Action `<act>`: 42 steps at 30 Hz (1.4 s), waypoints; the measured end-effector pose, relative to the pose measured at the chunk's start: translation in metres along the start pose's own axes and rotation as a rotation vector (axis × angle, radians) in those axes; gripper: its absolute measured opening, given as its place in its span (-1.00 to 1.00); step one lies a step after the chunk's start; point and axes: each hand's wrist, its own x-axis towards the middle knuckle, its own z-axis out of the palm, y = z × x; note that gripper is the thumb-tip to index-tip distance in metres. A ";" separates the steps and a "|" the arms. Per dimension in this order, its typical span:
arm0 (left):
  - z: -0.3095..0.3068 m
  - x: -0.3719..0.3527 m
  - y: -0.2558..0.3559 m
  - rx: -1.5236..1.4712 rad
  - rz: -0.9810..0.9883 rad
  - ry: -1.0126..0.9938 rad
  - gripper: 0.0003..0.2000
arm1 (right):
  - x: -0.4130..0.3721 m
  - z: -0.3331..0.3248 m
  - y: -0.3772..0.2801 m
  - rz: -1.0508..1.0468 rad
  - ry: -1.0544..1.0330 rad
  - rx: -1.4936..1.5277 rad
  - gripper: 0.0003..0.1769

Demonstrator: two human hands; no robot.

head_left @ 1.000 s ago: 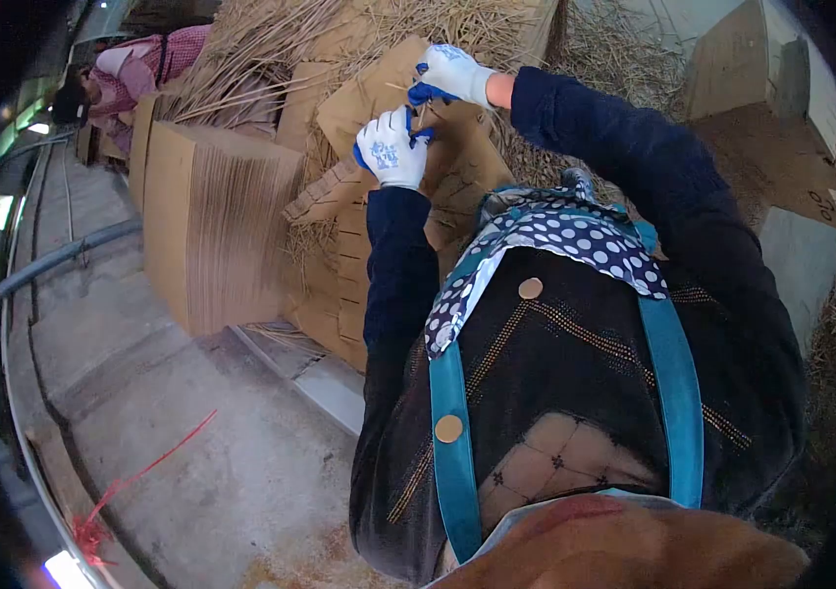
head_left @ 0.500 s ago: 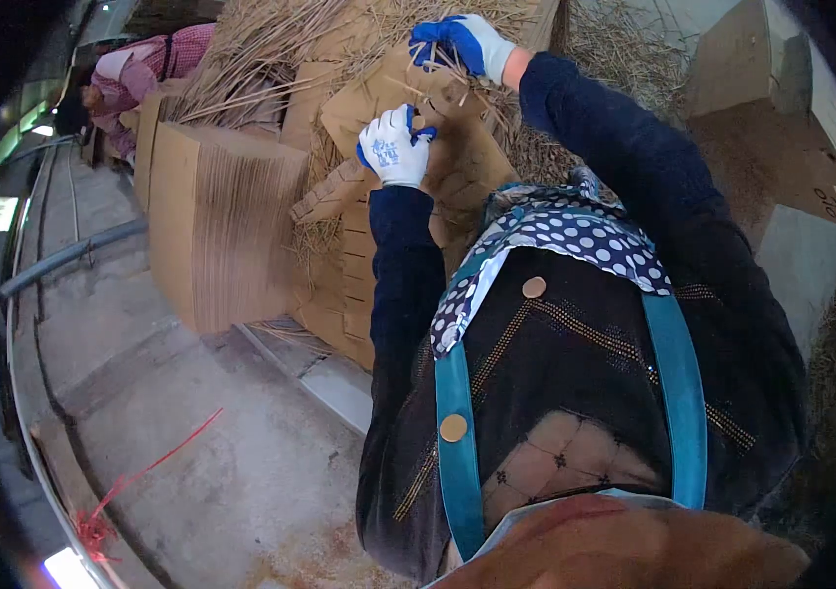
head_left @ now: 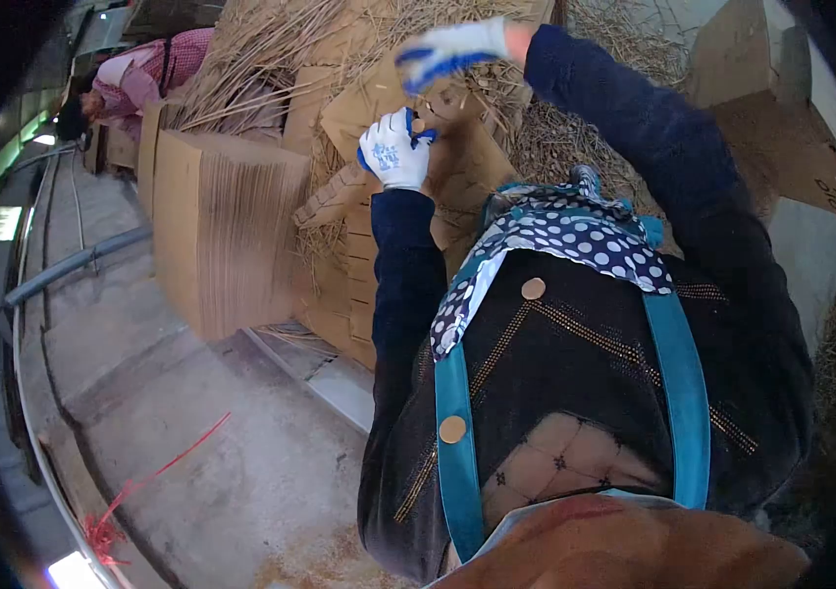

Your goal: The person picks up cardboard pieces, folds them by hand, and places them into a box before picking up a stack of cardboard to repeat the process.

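Note:
My left hand, in a white glove with blue palm and fingertips, is closed over a cardboard sheet. A small tan round end shows between thumb and fingers; I cannot make out what it is. My right hand, gloved the same way, is smeared by motion above and to the right of the left one. Its fingers point left, and whether it holds anything does not show. Dry straw stalks lie in a loose heap beyond the hands, and short bits lie near the fingers.
A tall stack of cardboard sheets stands at left. Slotted cardboard strips lie beside my left forearm. Cut straw covers the floor at right, near a cardboard box. Another person in pink bends at upper left.
My right hand has swung slightly left, its fingers straightening from a curled grip around stalks. My left hand stays almost in place. The other person has shifted a little.

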 end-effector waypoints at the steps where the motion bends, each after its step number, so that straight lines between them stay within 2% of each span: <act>1: 0.000 0.000 0.000 0.032 -0.015 -0.023 -0.57 | -0.010 0.007 -0.030 0.119 -0.164 -0.137 -0.34; 2: -0.001 0.000 0.000 0.033 -0.011 -0.025 -0.57 | -0.008 0.016 -0.034 0.107 -0.133 -0.156 -0.50; 4: -0.003 -0.001 0.001 -0.006 0.023 0.013 -0.55 | 0.002 0.038 -0.020 0.094 -0.104 -0.171 -0.57; 6: -0.003 -0.002 0.002 0.015 0.025 0.009 -0.54 | 0.019 0.050 0.008 -0.262 0.364 -0.640 -0.74; 7: -0.004 -0.001 0.002 0.035 0.028 0.009 -0.54 | 0.012 0.040 0.000 -0.264 0.366 -0.639 -0.74; 9: -0.006 0.001 0.004 0.022 0.023 0.003 -0.54 | -0.006 0.011 -0.011 -0.063 0.465 -0.284 -0.81; 10: -0.007 -0.001 0.005 0.007 0.017 -0.006 -0.54 | 0.000 0.003 0.004 -0.063 0.461 -0.286 -0.81; 12: -0.007 -0.004 0.005 -0.006 0.011 -0.007 -0.54 | 0.013 -0.017 0.036 -0.394 0.464 1.567 -0.65; 13: -0.005 -0.002 0.002 -0.018 0.011 0.001 -0.54 | -0.013 -0.028 0.019 -0.311 0.343 1.557 -0.65; 15: -0.004 -0.003 -0.001 -0.018 0.013 -0.008 -0.54 | -0.028 -0.017 0.031 -0.304 0.470 1.448 -0.66; 17: -0.004 0.001 0.001 -0.015 0.011 -0.005 -0.53 | -0.070 -0.014 0.042 -0.183 0.311 0.547 -0.44; 18: -0.006 0.001 0.002 -0.014 0.006 -0.020 -0.53 | -0.083 -0.006 0.043 -0.139 0.134 0.672 -0.28; 19: -0.008 0.002 0.002 -0.012 0.001 -0.034 -0.53 | -0.090 0.002 0.047 -0.144 0.064 0.610 -0.17; 21: -0.010 0.003 0.001 -0.022 0.002 -0.036 -0.54 | -0.093 0.028 0.048 -0.220 0.198 0.182 -0.09; 23: -0.012 0.005 -0.001 -0.033 0.014 -0.043 -0.54 | -0.090 0.057 0.048 -0.191 0.414 -0.189 -0.11; 24: -0.012 0.007 -0.005 -0.045 -0.002 -0.080 -0.54 | -0.096 0.058 0.016 -0.186 0.468 -0.141 -0.23; 26: -0.019 0.013 -0.001 -0.055 -0.012 -0.119 -0.54 | -0.088 0.057 0.017 -0.158 0.481 -0.138 -0.30; 27: -0.031 0.018 0.009 0.142 0.051 -0.096 -0.52 | -0.083 0.057 0.022 -0.133 0.484 -0.137 -0.36; 28: -0.034 0.020 0.016 0.337 0.112 -0.073 -0.50 | -0.079 0.059 0.026 -0.229 0.553 -0.178 -0.45; 29: -0.030 0.021 0.021 0.339 0.110 -0.075 -0.50 | -0.078 0.057 0.032 -0.230 0.551 -0.176 -0.45; 31: -0.011 0.026 0.029 0.085 0.062 -0.024 -0.41 | -0.076 0.052 0.034 -0.184 0.463 -0.241 -0.46; 32: -0.003 0.025 0.032 -0.025 -0.056 -0.189 -0.44 | -0.076 0.050 0.034 -0.256 0.502 -0.320 -0.46; 33: -0.003 0.026 0.033 -0.027 -0.058 -0.187 -0.44 | -0.076 0.048 0.028 -0.256 0.499 -0.323 -0.46; 35: -0.003 0.026 0.036 0.022 -0.011 -0.133 -0.57 | -0.075 0.047 0.017 -0.288 0.481 -0.338 -0.47; 36: -0.003 0.026 0.036 0.019 -0.013 -0.131 -0.59 | -0.072 0.047 0.017 -0.385 0.494 -0.390 -0.54; 37: -0.003 0.025 0.038 0.019 -0.014 -0.133 -0.59 | -0.069 0.050 0.018 -0.384 0.493 -0.388 -0.54; 39: -0.003 0.024 0.040 0.035 -0.029 -0.143 -0.61 | -0.062 0.052 0.017 -0.353 0.489 -0.566 -0.65; 41: -0.005 0.024 0.040 0.040 -0.028 -0.148 -0.62 | -0.054 0.057 0.016 -0.278 0.557 -0.504 -0.70; 42: -0.003 0.023 0.039 0.045 -0.025 -0.148 -0.63 | -0.048 0.058 0.017 -0.154 0.612 -0.454 -0.70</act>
